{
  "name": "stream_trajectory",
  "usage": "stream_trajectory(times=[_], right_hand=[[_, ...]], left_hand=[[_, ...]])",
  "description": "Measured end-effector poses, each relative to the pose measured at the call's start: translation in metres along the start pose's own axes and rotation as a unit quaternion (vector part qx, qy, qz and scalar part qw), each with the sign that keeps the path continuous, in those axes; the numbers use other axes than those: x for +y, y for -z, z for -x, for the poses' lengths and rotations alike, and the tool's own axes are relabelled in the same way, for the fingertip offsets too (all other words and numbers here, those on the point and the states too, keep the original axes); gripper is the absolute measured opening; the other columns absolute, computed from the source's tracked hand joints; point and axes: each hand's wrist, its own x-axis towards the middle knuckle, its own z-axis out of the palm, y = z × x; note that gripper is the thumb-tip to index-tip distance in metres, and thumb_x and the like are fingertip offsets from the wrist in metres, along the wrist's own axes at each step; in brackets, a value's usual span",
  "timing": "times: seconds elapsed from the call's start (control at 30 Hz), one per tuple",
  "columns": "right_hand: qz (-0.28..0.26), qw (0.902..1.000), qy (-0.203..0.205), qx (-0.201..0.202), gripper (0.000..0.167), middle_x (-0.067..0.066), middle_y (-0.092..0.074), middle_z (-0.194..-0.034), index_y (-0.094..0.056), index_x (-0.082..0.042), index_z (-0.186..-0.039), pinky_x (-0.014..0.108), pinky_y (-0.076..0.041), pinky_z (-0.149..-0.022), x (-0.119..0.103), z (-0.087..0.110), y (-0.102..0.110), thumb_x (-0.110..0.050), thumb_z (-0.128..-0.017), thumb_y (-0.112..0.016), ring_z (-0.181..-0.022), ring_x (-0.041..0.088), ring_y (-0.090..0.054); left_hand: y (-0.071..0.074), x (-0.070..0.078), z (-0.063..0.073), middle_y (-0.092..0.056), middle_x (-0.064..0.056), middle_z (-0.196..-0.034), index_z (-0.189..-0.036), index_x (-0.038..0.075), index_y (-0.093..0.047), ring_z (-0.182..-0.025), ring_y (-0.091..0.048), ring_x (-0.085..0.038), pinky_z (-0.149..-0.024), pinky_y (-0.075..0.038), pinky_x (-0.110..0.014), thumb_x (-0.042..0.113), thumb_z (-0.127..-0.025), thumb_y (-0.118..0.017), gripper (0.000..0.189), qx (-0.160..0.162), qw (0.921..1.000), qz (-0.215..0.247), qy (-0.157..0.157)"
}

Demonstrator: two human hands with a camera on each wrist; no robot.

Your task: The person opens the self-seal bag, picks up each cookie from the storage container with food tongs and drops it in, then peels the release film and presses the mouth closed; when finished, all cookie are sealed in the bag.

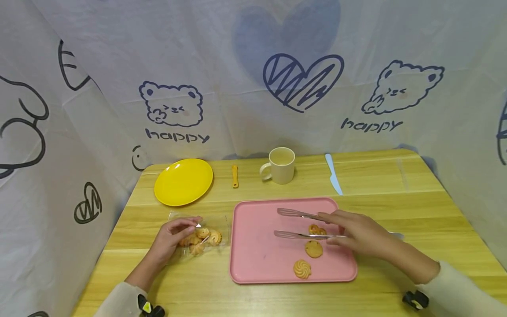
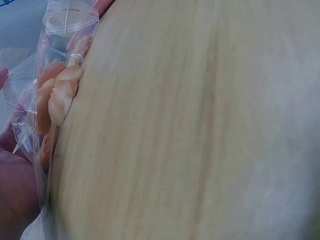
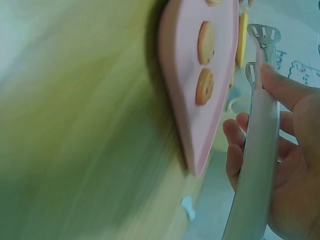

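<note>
My left hand (image 1: 168,240) grips a clear plastic bag (image 1: 222,224) by its left side, above the table. Several golden cookies (image 1: 214,238) are inside the bag; the left wrist view shows them from the side. Metal tongs (image 1: 291,234) are in my right hand (image 1: 362,235), thumb on one arm and fingers on the other. Their slotted tips are apart with nothing between them, over the pink tray (image 1: 251,259). On the tray lie a swirl cookie (image 1: 303,269), a round cookie (image 1: 314,249) and a pretzel-shaped cookie (image 1: 314,229), which the tongs partly cover.
A yellow plate (image 1: 184,182) sits at the back left of the wooden table (image 1: 198,295). Right of it are a small orange-yellow handle-like piece (image 1: 235,176), a cream mug (image 1: 282,166) and a light-blue knife (image 1: 333,175). A printed cloth hangs behind.
</note>
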Motion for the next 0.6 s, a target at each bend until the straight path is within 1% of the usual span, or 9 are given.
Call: stream_trajectory(times=[0.1,0.23,0.4,0.53,0.6], right_hand=[[0.011,0.9998,-0.019,0.003,0.061,-0.010,-0.064,-0.100,-0.058,-0.025,-0.147,0.024,-0.047,-0.065,0.006,0.012,0.003,-0.038,-0.091,-0.079,-0.076,0.001,-0.050],[0.008,0.9991,-0.040,0.008,0.061,-0.014,-0.059,-0.093,-0.059,-0.024,-0.146,0.023,-0.046,-0.064,0.012,0.026,0.004,-0.039,-0.090,-0.080,-0.073,-0.002,-0.049],[0.006,0.9984,-0.054,0.017,0.059,-0.016,-0.058,-0.092,-0.061,-0.023,-0.144,0.022,-0.045,-0.061,0.019,0.041,0.006,-0.041,-0.091,-0.079,-0.071,-0.005,-0.047],[0.021,0.9981,-0.052,0.028,0.059,-0.016,-0.059,-0.094,-0.061,-0.020,-0.145,0.022,-0.044,-0.061,0.026,0.052,0.007,-0.038,-0.091,-0.079,-0.073,-0.006,-0.046],[0.030,0.9977,-0.049,0.035,0.059,-0.018,-0.057,-0.092,-0.061,-0.018,-0.144,0.022,-0.043,-0.061,0.028,0.056,0.006,-0.036,-0.091,-0.079,-0.073,-0.006,-0.045]], left_hand=[[0.000,0.000,0.000,-0.073,-0.006,-0.128,-0.110,-0.011,-0.069,-0.123,-0.065,-0.011,-0.103,-0.051,-0.022,-0.003,-0.101,-0.061,0.014,0.001,1.0000,-0.001,0.002],[0.000,-0.001,0.000,-0.073,-0.006,-0.128,-0.109,-0.008,-0.071,-0.123,-0.065,-0.011,-0.102,-0.051,-0.022,-0.003,-0.101,-0.061,0.014,0.002,1.0000,-0.001,0.003],[0.001,-0.002,0.000,-0.072,-0.007,-0.129,-0.110,-0.006,-0.072,-0.123,-0.065,-0.012,-0.103,-0.051,-0.022,-0.002,-0.101,-0.061,0.014,-0.001,1.0000,0.000,0.003],[0.001,-0.002,-0.001,-0.072,-0.006,-0.128,-0.109,-0.007,-0.071,-0.123,-0.065,-0.012,-0.103,-0.051,-0.022,-0.003,-0.101,-0.061,0.014,-0.001,1.0000,0.000,0.004],[0.001,-0.002,-0.001,-0.073,-0.006,-0.128,-0.109,-0.007,-0.071,-0.123,-0.065,-0.011,-0.103,-0.051,-0.022,-0.003,-0.101,-0.061,0.014,0.000,1.0000,0.000,0.005]])
